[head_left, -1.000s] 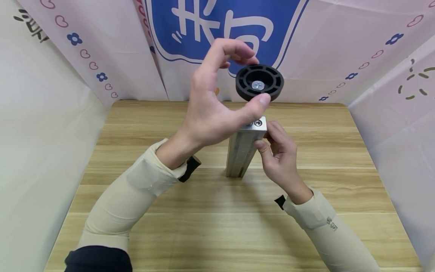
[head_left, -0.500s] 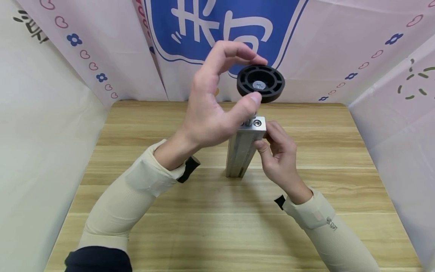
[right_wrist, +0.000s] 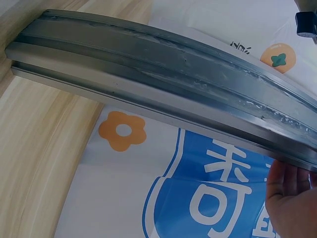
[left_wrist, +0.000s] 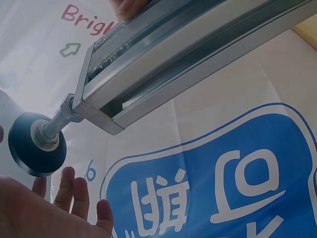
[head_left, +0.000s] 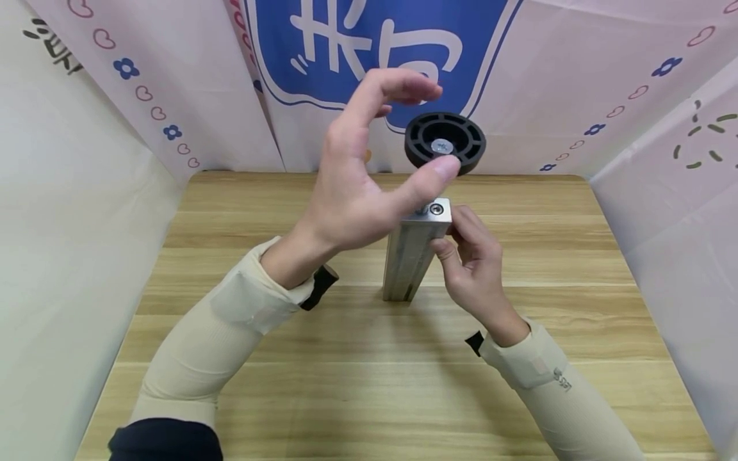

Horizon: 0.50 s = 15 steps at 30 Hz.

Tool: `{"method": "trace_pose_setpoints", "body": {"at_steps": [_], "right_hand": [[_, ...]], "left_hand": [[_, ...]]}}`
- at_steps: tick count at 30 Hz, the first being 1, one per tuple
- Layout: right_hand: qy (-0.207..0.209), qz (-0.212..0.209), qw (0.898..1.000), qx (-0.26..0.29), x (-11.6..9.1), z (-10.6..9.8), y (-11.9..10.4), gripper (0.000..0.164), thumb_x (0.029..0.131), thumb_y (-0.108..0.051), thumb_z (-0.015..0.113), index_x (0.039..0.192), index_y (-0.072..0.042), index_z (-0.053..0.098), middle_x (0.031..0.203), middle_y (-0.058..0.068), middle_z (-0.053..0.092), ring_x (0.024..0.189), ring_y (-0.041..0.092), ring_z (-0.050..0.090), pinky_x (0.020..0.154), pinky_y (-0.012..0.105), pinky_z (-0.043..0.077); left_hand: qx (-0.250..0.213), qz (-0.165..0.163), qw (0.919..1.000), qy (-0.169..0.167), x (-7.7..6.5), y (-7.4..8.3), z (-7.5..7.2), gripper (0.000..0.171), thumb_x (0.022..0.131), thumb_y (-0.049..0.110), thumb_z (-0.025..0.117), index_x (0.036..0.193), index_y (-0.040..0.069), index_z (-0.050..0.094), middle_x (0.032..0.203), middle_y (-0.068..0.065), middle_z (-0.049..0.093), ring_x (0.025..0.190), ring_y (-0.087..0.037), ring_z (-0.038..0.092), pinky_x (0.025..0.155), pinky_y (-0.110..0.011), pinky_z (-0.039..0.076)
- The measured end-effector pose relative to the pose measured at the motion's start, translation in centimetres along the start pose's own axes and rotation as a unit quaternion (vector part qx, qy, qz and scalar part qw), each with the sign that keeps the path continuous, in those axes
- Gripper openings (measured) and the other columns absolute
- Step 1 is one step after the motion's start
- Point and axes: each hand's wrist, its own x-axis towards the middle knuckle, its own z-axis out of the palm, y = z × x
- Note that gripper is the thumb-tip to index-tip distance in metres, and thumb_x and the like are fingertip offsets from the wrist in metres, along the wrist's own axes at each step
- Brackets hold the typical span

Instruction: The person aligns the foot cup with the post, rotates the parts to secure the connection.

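An aluminium profile (head_left: 406, 262) stands upright on the wooden table, with a metal end plate on top. A round black levelling foot (head_left: 475, 145) sits above it on a threaded stud (left_wrist: 54, 125), with a nut (left_wrist: 70, 106) against the plate. My left hand (head_left: 348, 192) is spread around the foot. Its thumb overlaps the near rim in the head view, and its other fingers are off the rim; whether the thumb touches is unclear. My right hand (head_left: 480, 259) grips the profile near its upper end, thumb on the near side.
The wooden table (head_left: 323, 384) reaches back to a printed cloth backdrop (head_left: 530, 83) with a blue sign. White cloth walls (head_left: 69, 211) bound both sides. Black camera mounts (head_left: 320, 287) stick out at the wrists.
My left thumb slid left along the foot's near rim, then back right. The index finger touched the far rim and has lifted off. The right hand stays put.
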Motion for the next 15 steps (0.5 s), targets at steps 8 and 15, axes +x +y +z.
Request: {"method": "trace_pose_setpoints", "body": {"at_steps": [8, 15], "right_hand": [[-0.002, 0.002, 1.0, -0.003, -0.04, -0.08, 0.03, 0.065, 0.098, -0.035, 0.068, 0.132, 0.019, 0.06, 0.116, -0.006, 0.067, 0.099, 0.012, 0.06, 0.088, 0.023, 0.054], [0.0, 0.001, 1.0, -0.006, -0.02, -0.06, 0.04, 0.064, 0.098, -0.035, 0.068, 0.13, 0.02, 0.061, 0.114, -0.006, 0.067, 0.097, 0.011, 0.059, 0.086, 0.022, 0.052]], "left_hand": [[0.017, -0.004, 0.9996, 0.022, 0.2, 0.07, 0.14, 0.069, 0.073, 0.027, 0.092, 0.125, -0.007, 0.061, 0.121, -0.014, 0.068, 0.111, -0.012, 0.062, 0.099, -0.027, 0.04], [0.016, -0.001, 0.9996, 0.025, 0.17, -0.12, 0.11, 0.066, 0.073, 0.025, 0.092, 0.121, -0.007, 0.061, 0.116, -0.015, 0.07, 0.108, -0.014, 0.064, 0.1, -0.028, 0.041]]}}
